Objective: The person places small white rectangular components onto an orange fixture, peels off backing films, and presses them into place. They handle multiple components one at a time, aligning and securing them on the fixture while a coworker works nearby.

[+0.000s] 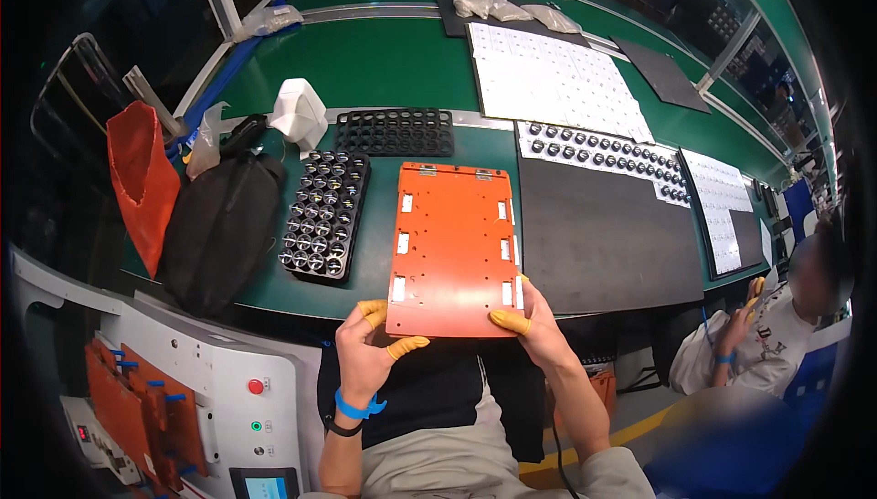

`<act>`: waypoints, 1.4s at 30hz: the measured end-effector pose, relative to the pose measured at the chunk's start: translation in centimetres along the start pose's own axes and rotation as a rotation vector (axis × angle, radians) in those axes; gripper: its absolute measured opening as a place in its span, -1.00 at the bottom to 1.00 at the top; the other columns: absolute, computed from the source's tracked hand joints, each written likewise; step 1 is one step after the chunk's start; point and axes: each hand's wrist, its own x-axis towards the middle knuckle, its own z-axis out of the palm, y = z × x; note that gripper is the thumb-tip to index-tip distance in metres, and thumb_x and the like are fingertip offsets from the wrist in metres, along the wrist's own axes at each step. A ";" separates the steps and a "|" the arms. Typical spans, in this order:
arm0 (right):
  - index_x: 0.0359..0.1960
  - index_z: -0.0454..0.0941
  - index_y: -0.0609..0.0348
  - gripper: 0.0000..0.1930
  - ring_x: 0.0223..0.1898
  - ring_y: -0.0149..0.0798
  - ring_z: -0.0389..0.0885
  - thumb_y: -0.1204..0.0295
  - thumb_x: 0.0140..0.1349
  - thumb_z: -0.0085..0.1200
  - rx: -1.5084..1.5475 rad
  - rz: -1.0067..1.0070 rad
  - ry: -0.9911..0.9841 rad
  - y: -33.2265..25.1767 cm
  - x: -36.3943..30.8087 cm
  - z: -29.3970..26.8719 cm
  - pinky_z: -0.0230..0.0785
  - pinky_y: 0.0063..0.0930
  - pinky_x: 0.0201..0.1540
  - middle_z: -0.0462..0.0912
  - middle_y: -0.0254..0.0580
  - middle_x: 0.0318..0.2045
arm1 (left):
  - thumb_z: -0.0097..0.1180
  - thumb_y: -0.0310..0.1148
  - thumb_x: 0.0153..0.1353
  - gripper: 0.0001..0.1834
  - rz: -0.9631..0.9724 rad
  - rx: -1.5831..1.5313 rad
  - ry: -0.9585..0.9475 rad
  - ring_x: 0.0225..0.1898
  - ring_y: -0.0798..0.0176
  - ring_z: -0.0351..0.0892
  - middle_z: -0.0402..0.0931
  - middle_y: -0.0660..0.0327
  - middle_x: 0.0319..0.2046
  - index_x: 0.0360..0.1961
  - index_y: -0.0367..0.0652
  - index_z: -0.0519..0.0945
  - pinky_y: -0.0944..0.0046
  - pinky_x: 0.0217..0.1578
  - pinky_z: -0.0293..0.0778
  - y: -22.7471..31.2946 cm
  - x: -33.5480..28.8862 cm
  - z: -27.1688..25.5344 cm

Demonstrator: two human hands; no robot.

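An orange plate [452, 252], flat and rectangular with small holes and pale rectangular inserts along both sides, is held in front of me over the table's near edge. My right hand [545, 330] grips its lower right corner, thumb on the face and the other fingers partly hidden behind. At the lower left corner, my left hand [365, 348] holds the edge, its thumb along the bottom rim. Yellow finger covers are on fingers of both hands, and a blue band circles my left wrist. Left of the plate, a black tray [349, 266] carries rows of small round black parts with shiny tops.
A black mat [603, 234] lies to the right, with white sheets [557, 74] and rows of round parts beyond. An empty black tray [393, 132], white container [298, 114], black bag [224, 225] and control-panel machine [247, 353] stand leftward. Another person [749, 335] sits at right.
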 end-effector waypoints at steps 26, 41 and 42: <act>0.23 0.48 0.20 -0.41 0.35 0.06 0.36 0.36 0.10 0.21 -1.701 -0.874 -0.083 -1.3 2.5 5.1 0.11 0.09 0.41 0.47 -0.06 0.28 | 0.57 0.02 -0.30 -0.40 0.249 0.610 0.183 -0.19 0.09 0.43 0.55 0.23 -0.27 -0.34 -0.25 0.72 0.10 -0.13 0.31 -1.0 1.2 0.0; 0.22 0.50 0.25 -0.40 0.32 0.09 0.42 0.40 0.06 0.20 -1.729 -0.882 -0.163 -2.7 2.0 4.5 0.34 -0.05 0.28 0.52 0.00 0.22 | 0.55 0.04 -0.27 -0.40 0.254 0.604 0.165 -0.19 0.13 0.47 0.59 0.25 -0.25 -0.30 -0.21 0.72 0.12 -0.14 0.29 -1.4 1.2 -0.3; 0.22 0.50 0.24 -0.39 0.32 0.09 0.41 0.39 0.06 0.20 -1.727 -0.877 -0.166 -2.5 2.0 4.5 0.34 -0.06 0.28 0.51 0.00 0.22 | 0.55 0.04 -0.27 -0.40 0.254 0.608 0.161 -0.18 0.13 0.47 0.59 0.25 -0.25 -0.30 -0.21 0.71 0.12 -0.14 0.29 -1.4 1.3 -0.3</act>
